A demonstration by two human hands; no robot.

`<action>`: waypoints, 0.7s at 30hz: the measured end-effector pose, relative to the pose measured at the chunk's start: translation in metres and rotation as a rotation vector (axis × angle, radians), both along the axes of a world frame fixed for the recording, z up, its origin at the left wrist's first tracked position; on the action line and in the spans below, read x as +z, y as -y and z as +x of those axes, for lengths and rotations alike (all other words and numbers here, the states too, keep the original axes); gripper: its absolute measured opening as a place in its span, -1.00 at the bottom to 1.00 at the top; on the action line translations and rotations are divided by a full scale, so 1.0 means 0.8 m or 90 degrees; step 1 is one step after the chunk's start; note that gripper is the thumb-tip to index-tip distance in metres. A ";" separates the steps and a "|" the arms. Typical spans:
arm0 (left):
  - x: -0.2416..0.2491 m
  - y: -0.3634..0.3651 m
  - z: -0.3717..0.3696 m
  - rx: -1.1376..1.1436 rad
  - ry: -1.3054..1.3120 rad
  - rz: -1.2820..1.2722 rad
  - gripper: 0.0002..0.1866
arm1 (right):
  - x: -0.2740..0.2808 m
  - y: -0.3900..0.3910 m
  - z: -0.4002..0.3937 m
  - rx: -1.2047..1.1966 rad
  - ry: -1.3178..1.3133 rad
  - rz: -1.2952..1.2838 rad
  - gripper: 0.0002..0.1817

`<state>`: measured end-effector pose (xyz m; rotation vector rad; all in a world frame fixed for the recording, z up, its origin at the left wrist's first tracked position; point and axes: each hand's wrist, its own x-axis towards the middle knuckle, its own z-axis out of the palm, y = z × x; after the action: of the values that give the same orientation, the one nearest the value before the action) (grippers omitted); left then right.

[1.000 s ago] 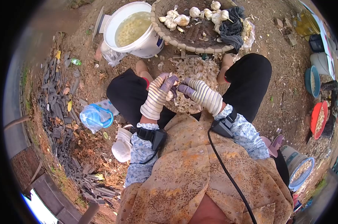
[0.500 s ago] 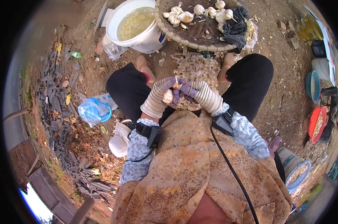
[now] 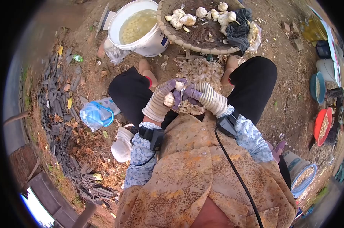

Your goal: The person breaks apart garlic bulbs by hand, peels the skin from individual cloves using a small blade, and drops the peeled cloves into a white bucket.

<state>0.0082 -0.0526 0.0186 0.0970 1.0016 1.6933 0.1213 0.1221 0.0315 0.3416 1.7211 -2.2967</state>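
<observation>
Left hand: my glove, striped at the back and purple at the fingers; left hand (image 3: 161, 96) curled, thumb and fingertips pinching a pale garlic piece (image 3: 179, 86).
In left palm: one garlic bulb (image 3: 169, 100), whitish, tucked below the pinched piece.
Right hand: matching glove; my right hand (image 3: 205, 95) has its fingers bent in, close against the left; whether it grips anything, I cannot tell.
Skins: a heap of papery garlic skins (image 3: 200, 72) on the ground between my feet, beyond my hands.
Basket: round, woven basket (image 3: 196, 49), ahead of me, holding whole bulbs (image 3: 201, 12) and a dark cloth (image 3: 238, 27) at its right side.
Bucket: white bucket (image 3: 151, 46), just left of the basket, with pale cloves (image 3: 135, 31) in cloudy liquid.
Bag: clear plastic with a blue rim, bag (image 3: 91, 115) on the ground beyond my left knee.
Basins: one red basin (image 3: 317, 128), one teal basin (image 3: 313, 88), both far right.
</observation>
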 end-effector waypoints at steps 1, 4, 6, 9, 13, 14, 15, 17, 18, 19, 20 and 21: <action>-0.006 0.002 -0.002 0.028 0.146 0.084 -0.64 | 0.001 -0.002 0.000 0.015 0.004 0.006 -0.59; 0.016 -0.003 0.000 0.038 -0.035 -0.038 -0.71 | -0.009 -0.006 -0.002 0.011 -0.006 -0.011 -0.59; 0.023 -0.004 -0.003 0.059 -0.138 -0.094 -0.73 | -0.017 -0.014 -0.002 0.044 -0.010 0.004 -0.61; 0.018 -0.004 -0.010 0.037 -0.365 -0.205 -0.74 | -0.024 -0.019 -0.004 0.016 -0.063 0.170 -0.63; -0.004 -0.007 -0.007 -0.039 -0.855 -0.279 -0.68 | -0.023 -0.004 -0.016 0.028 -0.088 0.378 -0.61; -0.002 -0.010 -0.006 -0.055 -1.028 -0.285 -0.65 | -0.027 -0.002 -0.017 0.024 -0.085 0.379 -0.61; 0.002 -0.011 -0.003 -0.077 -1.049 -0.328 -0.60 | -0.032 -0.001 -0.018 0.027 -0.107 0.423 -0.61; 0.007 -0.011 -0.004 -0.118 -1.095 -0.339 -0.60 | -0.037 0.001 -0.020 0.033 -0.135 0.461 -0.58; 0.008 -0.010 -0.005 -0.158 -1.143 -0.354 -0.59 | -0.036 0.001 -0.019 0.034 -0.135 0.461 -0.58; 0.006 -0.009 -0.005 -0.158 -1.142 -0.354 -0.59 | -0.034 0.002 -0.016 0.041 -0.128 0.489 -0.63; 0.005 -0.008 -0.006 -0.181 -1.180 -0.363 -0.58 | -0.030 0.003 -0.015 0.047 -0.122 0.516 -0.68; 0.004 -0.008 -0.007 -0.206 -1.219 -0.372 -0.58 | -0.032 0.004 -0.016 0.046 -0.122 0.516 -0.68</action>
<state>0.0028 -0.0461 0.0220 1.5681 2.5338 0.5067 0.1088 0.1190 0.0058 0.1903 2.6510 -1.5149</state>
